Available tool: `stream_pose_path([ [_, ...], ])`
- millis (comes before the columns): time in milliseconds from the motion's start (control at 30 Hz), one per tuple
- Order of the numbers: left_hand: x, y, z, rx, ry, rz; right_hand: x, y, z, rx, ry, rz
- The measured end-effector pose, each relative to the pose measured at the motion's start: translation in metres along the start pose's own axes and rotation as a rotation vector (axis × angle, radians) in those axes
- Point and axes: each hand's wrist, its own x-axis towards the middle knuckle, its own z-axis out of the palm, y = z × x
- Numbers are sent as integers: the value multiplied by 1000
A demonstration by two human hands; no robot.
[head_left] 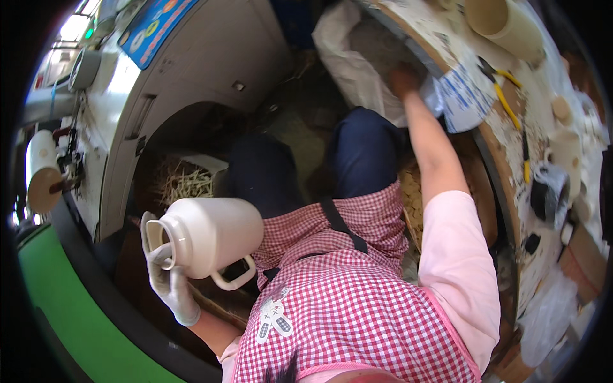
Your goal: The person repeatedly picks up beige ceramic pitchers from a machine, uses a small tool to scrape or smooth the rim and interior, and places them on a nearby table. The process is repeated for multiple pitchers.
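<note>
My left hand (171, 281), in a whitish glove, grips a cream-coloured jug (220, 233) by its neck, with part of the hand inside the mouth. The jug lies on its side by my lap, mouth to the left and looped handle toward me. My bare right hand (403, 80) reaches far forward into a white plastic bag (354, 60) beside the bench on the right. Shadow and the bag hide its fingers, so what they touch does not show.
The littered workbench (511, 169) on my right bears yellow-handled pliers (507, 99), a large cream cylinder (504, 29) and clear plastic bags (549, 313). A grey machine (191, 57) stands ahead on the left. Near its foot lies a heap of pale strips (185, 182). A green panel (76, 319) is at my left.
</note>
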Motion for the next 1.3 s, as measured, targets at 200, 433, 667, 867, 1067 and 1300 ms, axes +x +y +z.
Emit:
stream_pose_path([
  [200,7,16,6,-20,2,39,-5,28,-20,-85,-207,-284],
  [433,18,11,36,-201,-138,212,-128,-42,-261,2198,-447,240],
  [667,-12,24,51,91,-177,343,-231,-144,-445,1952,-694,-668],
  [867,-43,21,55,147,-140,454,-270,-177,-472,1281,-326,-941],
  [1067,-59,16,50,179,-177,510,-290,-175,-468,1162,-172,-1007],
  [1300,-61,17,53,216,-82,560,-304,-182,-463,988,-51,-999],
])
